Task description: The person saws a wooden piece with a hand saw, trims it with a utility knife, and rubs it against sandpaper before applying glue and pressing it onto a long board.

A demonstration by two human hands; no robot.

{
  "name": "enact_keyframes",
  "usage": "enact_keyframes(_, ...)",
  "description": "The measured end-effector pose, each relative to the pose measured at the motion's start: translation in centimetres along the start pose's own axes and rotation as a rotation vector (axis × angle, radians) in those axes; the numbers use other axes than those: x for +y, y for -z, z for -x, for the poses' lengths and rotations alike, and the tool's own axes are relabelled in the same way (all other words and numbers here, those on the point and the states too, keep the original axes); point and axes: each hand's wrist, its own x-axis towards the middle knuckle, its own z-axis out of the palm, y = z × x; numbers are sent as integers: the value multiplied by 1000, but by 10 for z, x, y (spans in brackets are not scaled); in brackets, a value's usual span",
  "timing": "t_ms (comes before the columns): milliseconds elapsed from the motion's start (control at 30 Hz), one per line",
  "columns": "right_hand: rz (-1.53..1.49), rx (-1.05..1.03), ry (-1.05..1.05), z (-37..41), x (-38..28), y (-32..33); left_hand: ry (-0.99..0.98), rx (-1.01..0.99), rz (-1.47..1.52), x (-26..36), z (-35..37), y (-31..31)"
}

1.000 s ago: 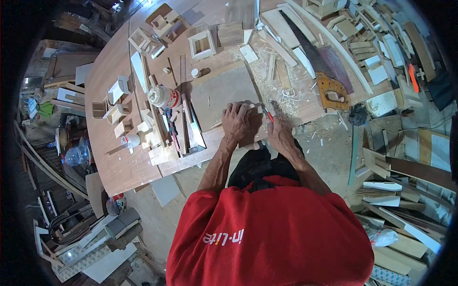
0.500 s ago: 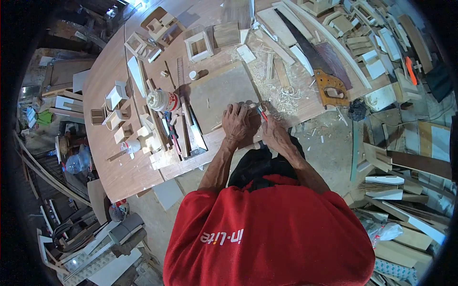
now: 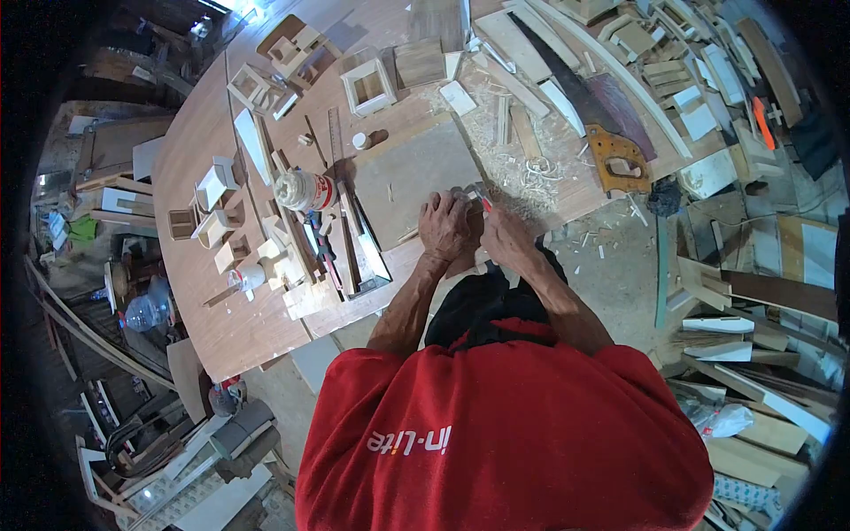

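My left hand (image 3: 445,227) presses down on a small pale wood piece (image 3: 464,194) at the front edge of a flat grey-brown board (image 3: 409,168) on the workbench (image 3: 230,310). My right hand (image 3: 505,237) is closed around a red-handled tool (image 3: 484,203), its tip right beside the left fingers on the wood piece. The two hands touch each other. Most of the wood piece is hidden under the fingers.
A handsaw (image 3: 591,115) lies to the right among wood shavings (image 3: 522,173). A glue bottle (image 3: 303,188), small wooden box frames (image 3: 369,86) and offcuts cover the bench's left half. Planks and scraps crowd the floor at right.
My right hand has moved left with the red-handled tool until it meets my left hand. The left hand has stayed on the wood piece.
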Motion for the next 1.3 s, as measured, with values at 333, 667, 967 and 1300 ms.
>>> enact_keyframes(333,181,99,113,18,7,-12,-32,26,-20,3,6,3)
enact_keyframes(667,46,9,-154,22,-10,2,-13,-3,17,4,1,5)
enact_keyframes(967,64,-19,-131,21,-17,5,-46,-16,3,0,2,3)
enact_keyframes(1300,-12,-106,-282,16,-4,6,-7,17,2,2,-1,1)
